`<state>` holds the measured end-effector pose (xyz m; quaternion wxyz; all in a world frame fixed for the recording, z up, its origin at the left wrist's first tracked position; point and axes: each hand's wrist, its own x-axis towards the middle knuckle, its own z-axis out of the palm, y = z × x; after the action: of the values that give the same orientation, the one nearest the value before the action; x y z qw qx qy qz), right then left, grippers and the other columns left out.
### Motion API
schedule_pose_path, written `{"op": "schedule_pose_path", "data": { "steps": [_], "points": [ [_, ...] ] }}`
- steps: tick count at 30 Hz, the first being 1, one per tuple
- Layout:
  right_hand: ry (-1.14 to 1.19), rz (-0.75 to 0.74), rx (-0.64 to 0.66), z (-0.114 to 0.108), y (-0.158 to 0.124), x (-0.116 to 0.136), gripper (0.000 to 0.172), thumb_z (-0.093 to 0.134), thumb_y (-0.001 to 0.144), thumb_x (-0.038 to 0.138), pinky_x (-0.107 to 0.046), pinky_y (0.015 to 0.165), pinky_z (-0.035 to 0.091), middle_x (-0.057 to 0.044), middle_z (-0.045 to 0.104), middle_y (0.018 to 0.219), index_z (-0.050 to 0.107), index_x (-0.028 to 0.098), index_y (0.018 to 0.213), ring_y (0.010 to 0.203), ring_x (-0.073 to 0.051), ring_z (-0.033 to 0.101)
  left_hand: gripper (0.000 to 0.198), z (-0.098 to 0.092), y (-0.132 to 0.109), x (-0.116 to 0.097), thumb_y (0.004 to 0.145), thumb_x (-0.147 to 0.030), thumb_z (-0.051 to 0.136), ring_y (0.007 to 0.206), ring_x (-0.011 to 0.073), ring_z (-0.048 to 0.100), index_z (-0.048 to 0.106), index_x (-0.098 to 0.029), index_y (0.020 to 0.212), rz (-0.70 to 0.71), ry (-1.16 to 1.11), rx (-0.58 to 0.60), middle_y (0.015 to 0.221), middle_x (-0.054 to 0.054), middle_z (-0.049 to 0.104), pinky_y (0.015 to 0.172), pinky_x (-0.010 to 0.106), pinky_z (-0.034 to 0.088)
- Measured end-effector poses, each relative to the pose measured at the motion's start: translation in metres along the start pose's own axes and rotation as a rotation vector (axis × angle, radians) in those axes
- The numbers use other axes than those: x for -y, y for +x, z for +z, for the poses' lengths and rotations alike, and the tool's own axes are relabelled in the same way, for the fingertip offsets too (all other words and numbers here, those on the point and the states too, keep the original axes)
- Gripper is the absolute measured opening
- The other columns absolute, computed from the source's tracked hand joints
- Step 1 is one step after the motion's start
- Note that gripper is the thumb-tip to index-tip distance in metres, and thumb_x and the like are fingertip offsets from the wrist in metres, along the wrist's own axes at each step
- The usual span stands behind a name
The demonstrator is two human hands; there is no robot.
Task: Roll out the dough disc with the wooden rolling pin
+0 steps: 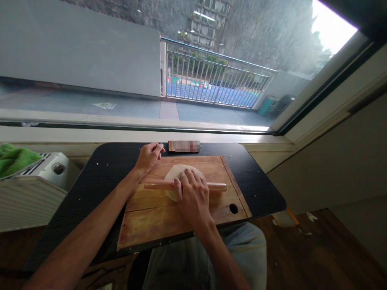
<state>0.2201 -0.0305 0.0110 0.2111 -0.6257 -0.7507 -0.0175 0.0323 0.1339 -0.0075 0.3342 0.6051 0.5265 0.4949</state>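
A flattened round of pale dough [173,172] lies on the wooden cutting board [145,225]. Across it rests a light brown rolling pin [157,184], roughly level from left to right. My right hand [193,191] presses on the pin's middle, fingers over the far side and thumb on the left, covering part of the dough. Near the board's far left corner, my left hand [149,156] is held with curled fingers, apart from the pin and dough; nothing shows in it.
A black table [90,189] carries the board, which has a round hole at its near right. A small box [184,146], blurred on top, sits at the far edge. Left stands a white appliance [50,165] with a green towel [18,159]. A window lies beyond.
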Motion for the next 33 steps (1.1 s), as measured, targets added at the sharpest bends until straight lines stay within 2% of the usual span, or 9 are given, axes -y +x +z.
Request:
{"op": "schedule_pose_path", "data": {
  "steps": [4,7,14,21,25,33],
  "points": [
    [0.006,-0.001,-0.026,0.003,-0.015,0.001,0.037,0.047,0.119,0.038,-0.050,0.123,0.043,-0.013,0.069,0.157,0.073,0.020,0.139,0.147,-0.032,0.061,0.037,0.000,0.000,-0.001,0.092,-0.049,0.061,0.053,0.0156,0.056,0.073,-0.021,0.072,-0.009,0.007,0.003,0.054,0.000,0.061,0.061,0.030,0.041],
    [0.011,-0.008,-0.017,0.002,-0.015,-0.001,0.038,0.048,0.119,0.038,-0.050,0.125,0.042,-0.014,0.069,0.159,0.073,0.019,0.140,0.147,-0.032,0.061,0.038,0.001,0.000,-0.002,0.092,-0.050,0.060,0.053,0.0158,0.056,0.073,-0.021,0.072,-0.010,0.004,0.005,0.053,0.000,0.061,0.061,0.031,0.041],
    [0.000,-0.033,0.065,-0.002,0.016,-0.007,0.037,0.044,0.121,0.041,-0.044,0.122,0.044,-0.010,0.072,0.153,0.075,0.023,0.131,0.145,-0.027,0.062,0.039,0.001,-0.001,-0.003,0.091,-0.053,0.059,0.053,0.0161,0.054,0.072,-0.021,0.072,-0.012,0.015,0.003,0.054,0.000,0.061,0.059,0.031,0.039],
    [-0.071,-0.017,0.133,0.000,0.040,-0.007,0.044,0.037,0.122,0.044,-0.045,0.112,0.050,-0.007,0.068,0.158,0.072,0.028,0.145,0.141,-0.027,0.062,0.041,0.001,-0.001,0.000,0.092,-0.056,0.060,0.051,0.0158,0.052,0.072,-0.021,0.074,-0.011,0.011,0.009,0.055,0.000,0.061,0.057,0.031,0.037],
    [-0.095,-0.036,0.159,-0.002,0.046,-0.007,0.047,0.037,0.122,0.043,-0.044,0.109,0.051,-0.009,0.071,0.152,0.068,0.027,0.153,0.135,-0.028,0.063,0.042,0.001,-0.002,0.000,0.091,-0.057,0.060,0.051,0.0159,0.052,0.072,-0.021,0.074,-0.013,0.014,0.014,0.055,0.000,0.060,0.057,0.031,0.037],
    [-0.100,-0.132,0.144,-0.002,0.048,-0.010,0.039,0.040,0.121,0.039,-0.040,0.103,0.054,-0.006,0.075,0.132,0.074,0.029,0.136,0.121,-0.026,0.064,0.042,0.000,-0.002,-0.002,0.092,-0.056,0.060,0.051,0.0163,0.052,0.072,-0.022,0.072,0.006,0.034,0.010,0.054,0.001,0.061,0.057,0.030,0.039]
  ]
}}
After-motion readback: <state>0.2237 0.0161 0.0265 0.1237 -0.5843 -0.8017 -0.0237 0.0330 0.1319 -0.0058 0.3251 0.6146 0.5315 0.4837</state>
